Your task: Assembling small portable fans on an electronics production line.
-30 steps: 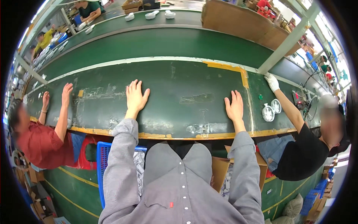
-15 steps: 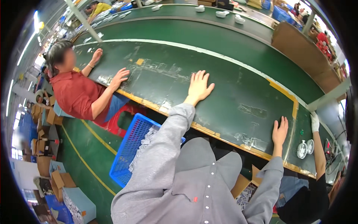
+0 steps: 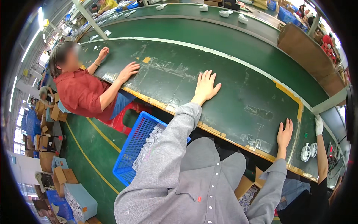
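My left hand (image 3: pixel 207 86) lies flat on the dark green worktable (image 3: pixel 229 106), fingers spread and nothing under them that I can see. Near the table's front edge, farther right, my right hand (image 3: pixel 285 134) also rests on the surface with its fingers stretched out. Neither hand holds anything. To the right of my right hand, past a pale seam, stand white round fan-like parts (image 3: pixel 306 152) with slotted grilles. A small green piece (image 3: pixel 306 135) lies just behind them.
A blue basket (image 3: pixel 128 153) of small white parts stands below the table at left. A co-worker in a red shirt (image 3: pixel 80 87) sits at left; another's gloved hand (image 3: pixel 319 125) is at right. Beyond the table runs a green conveyor belt (image 3: pixel 223 43). An open carton (image 3: pixel 244 186) sits by my legs.
The whole view has shifted slightly, with things appearing a little farther right. Both my hands keep their places on the table. The red-shirted co-worker's hands have moved slightly.
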`<state>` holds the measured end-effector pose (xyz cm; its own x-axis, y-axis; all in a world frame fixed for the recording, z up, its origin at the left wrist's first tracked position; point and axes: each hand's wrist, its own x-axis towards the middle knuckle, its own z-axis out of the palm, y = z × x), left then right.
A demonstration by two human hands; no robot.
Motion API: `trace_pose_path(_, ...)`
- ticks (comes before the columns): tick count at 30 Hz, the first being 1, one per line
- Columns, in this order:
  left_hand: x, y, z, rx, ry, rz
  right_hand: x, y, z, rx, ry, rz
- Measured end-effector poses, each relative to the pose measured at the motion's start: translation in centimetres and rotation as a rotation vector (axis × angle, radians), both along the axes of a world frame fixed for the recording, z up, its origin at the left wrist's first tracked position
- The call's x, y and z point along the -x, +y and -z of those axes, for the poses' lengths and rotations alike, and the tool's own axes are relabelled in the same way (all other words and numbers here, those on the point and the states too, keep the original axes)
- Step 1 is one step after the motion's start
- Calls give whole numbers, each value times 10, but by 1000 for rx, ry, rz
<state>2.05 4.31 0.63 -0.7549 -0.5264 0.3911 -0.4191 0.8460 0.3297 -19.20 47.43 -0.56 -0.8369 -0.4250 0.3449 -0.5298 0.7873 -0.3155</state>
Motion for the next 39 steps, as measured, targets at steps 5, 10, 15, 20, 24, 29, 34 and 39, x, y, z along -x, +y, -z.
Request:
trace_pose_path(5, 7, 2, 3, 71, 43, 45, 1, 5, -7, 3, 73, -5)
trace_pose_path(10, 4, -7, 6, 130, 85, 62, -2, -5, -7, 50, 101, -15)
trace_pose_path(15, 7, -16, 12, 140, 24, 77, -3, -5, -3, 74, 92, 21)
trace_pose_path(20, 3, -19, 7, 77, -22, 54, -3, -12, -1, 79, 51, 35)
trace_pose_path(24, 7, -14, 9, 63, -39, 64, -3, -5, -4, 89, 38, 48)
trace_pose_path(29, 8, -13, 11, 62, -36, 65, -1, -1, -3, 101, 49, 40)
trace_pose_path(34, 5, -15, 12, 71, -35, 63, -3, -4, -2, 100, 52, 43)
trace_pose_path(39, 5, -17, 13, 70, -27, 68, -2, -4, -2, 111, 58, 38)
